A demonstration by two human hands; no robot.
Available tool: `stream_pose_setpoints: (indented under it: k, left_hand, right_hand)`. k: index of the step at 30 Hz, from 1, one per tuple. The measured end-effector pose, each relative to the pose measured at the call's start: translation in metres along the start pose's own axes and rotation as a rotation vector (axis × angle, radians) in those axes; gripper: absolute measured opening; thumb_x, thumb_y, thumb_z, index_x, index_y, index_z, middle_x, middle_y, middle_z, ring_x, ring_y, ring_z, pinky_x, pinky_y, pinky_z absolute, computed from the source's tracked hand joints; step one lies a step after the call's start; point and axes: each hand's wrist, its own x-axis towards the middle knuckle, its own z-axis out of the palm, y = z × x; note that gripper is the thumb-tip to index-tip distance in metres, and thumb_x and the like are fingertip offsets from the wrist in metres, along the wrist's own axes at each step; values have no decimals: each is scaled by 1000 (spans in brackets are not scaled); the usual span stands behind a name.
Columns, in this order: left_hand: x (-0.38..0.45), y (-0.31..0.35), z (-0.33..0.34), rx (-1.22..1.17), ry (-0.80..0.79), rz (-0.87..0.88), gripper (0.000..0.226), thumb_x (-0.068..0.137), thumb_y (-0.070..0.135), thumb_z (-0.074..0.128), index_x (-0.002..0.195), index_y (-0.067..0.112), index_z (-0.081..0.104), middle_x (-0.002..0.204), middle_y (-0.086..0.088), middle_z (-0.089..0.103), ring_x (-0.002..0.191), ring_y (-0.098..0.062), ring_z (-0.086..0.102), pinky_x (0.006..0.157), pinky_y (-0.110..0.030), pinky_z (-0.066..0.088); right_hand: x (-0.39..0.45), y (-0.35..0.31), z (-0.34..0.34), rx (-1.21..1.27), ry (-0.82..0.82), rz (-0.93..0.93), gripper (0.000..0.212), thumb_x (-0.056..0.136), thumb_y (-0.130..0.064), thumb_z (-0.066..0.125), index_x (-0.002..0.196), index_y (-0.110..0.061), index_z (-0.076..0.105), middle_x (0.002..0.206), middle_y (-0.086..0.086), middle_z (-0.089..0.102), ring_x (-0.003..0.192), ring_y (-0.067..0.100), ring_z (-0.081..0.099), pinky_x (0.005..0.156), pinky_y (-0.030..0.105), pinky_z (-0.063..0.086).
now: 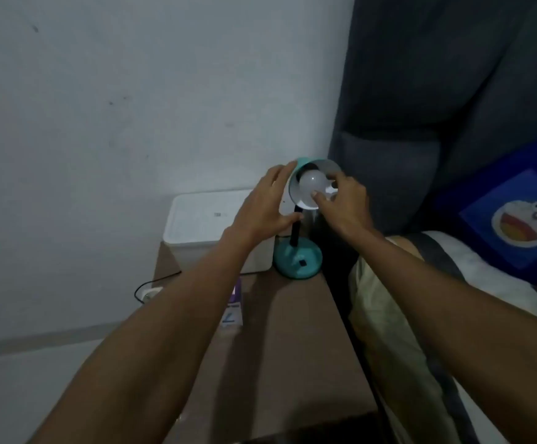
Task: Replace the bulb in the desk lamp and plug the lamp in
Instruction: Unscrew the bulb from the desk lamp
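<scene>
A teal desk lamp stands at the far end of a brown table [280, 341], its round base [297, 261] near the right edge. Its shade [302, 162] is tipped up toward me and shows a white bulb [310, 187] inside. My left hand [262, 206] cups the outside of the shade from the left, thumb near the black neck. My right hand [344, 203] has its fingertips closed around the bulb's front. A small purple and white bulb box [233, 310] lies on the table, partly hidden by my left forearm.
A white lidded box [203, 225] sits behind the lamp at the table's far left. A black cord and a white socket [150, 291] lie on the floor by the wall. Right of the table is a bed with a blue cartoon cushion [523, 216] and a dark curtain.
</scene>
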Motion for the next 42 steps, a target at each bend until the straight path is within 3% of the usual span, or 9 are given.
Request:
stream_pose_setpoints:
  k: [5,11,20,24,28,30,33,38,42]
  left_hand:
    - [27,-17,17,-45,-119,12,120,74,24,95,166,10,19,169,-12,30,156,-27,31,125,-42,35]
    - [33,-29,27,-82,-61,85,104,79,9,90,164,9,30,164,-10,42,149,-23,44,114,-44,49]
    - [33,-36,31,-119,-53,106,101,78,9,92,162,9,36,164,-10,43,151,-24,43,112,-44,52]
    - [34,-35,30,-140,-58,108,100,78,7,92,161,9,37,163,-10,43,150,-23,44,110,-36,53]
    - [34,-33,29,-162,-56,102,99,78,7,91,161,8,38,163,-10,44,149,-19,44,110,-22,49]
    - [33,-33,29,-160,-54,105,98,78,6,91,161,9,37,163,-10,43,150,-20,43,112,-27,50]
    - [33,-35,30,-155,-52,95,99,78,6,91,161,11,37,164,-8,43,151,-20,42,114,-41,50]
    - [33,-32,30,-185,-38,79,96,80,7,89,161,10,38,162,-7,45,147,-13,44,111,-25,50]
    - [34,-35,32,-179,-56,63,100,78,5,90,162,15,36,164,-4,43,151,-18,43,113,-35,51]
  right_hand:
    - [13,2,10,136,-8,53,52,88,-33,74,134,-14,58,125,12,68,113,26,64,91,30,50]
    - [24,4,20,275,51,101,50,82,-37,78,125,-16,65,116,5,72,104,19,68,91,37,57]
    - [16,4,32,-33,34,-120,62,83,-8,71,141,-19,55,143,12,44,123,33,50,98,32,45]
    - [15,5,35,92,93,7,59,89,-25,72,141,-12,50,138,15,52,121,29,56,93,31,45]
    - [13,5,36,2,62,-57,58,85,-10,70,141,-16,55,140,15,47,118,36,54,96,36,48]
    - [10,6,37,10,63,-90,64,84,-10,70,144,-20,51,147,15,39,125,35,49,103,42,48]
    - [12,5,40,104,83,31,61,90,-27,71,145,-15,46,143,16,47,125,30,52,98,34,45]
    - [16,3,39,50,65,-19,61,83,-6,69,140,-21,54,142,14,44,122,35,53,100,41,50]
    - [16,2,41,112,96,72,57,90,-25,70,141,-13,49,140,15,49,123,30,53,95,36,47]
